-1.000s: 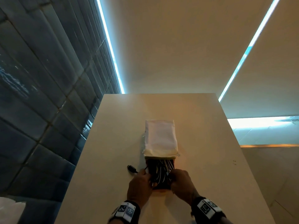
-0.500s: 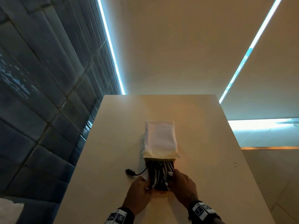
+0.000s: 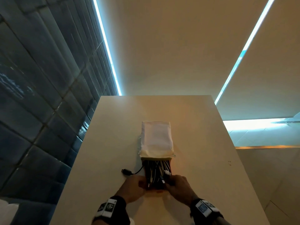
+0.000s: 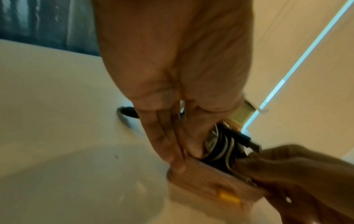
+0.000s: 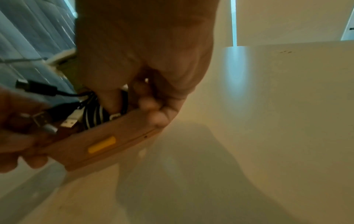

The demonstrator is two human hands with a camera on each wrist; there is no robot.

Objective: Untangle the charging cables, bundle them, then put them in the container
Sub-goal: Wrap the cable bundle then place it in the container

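A wooden container [image 3: 156,190] lies open on the table, its far part under a white cover [image 3: 155,138]. Black and white charging cables [image 3: 155,172] fill its open near end. One black plug [image 3: 125,171] hangs out over the left wall onto the table. My left hand [image 3: 134,185] grips the near left corner, thumb inside against the cables [image 4: 220,145], fingers down the outer wall [image 4: 210,178]. My right hand [image 3: 178,184] grips the near right corner, thumb on the cables [image 5: 93,116], fingers curled round the wall [image 5: 114,136].
The pale table [image 3: 203,159] ends in a drop on the right and at the far side. A dark tiled wall [image 3: 40,111] runs along its left edge. Something white [image 3: 6,210] sits low at the left, off the table.
Both hands have shifted slightly at the container's near end. The black plug has slid a little to the left on the table. A white plug now shows on top at the right.
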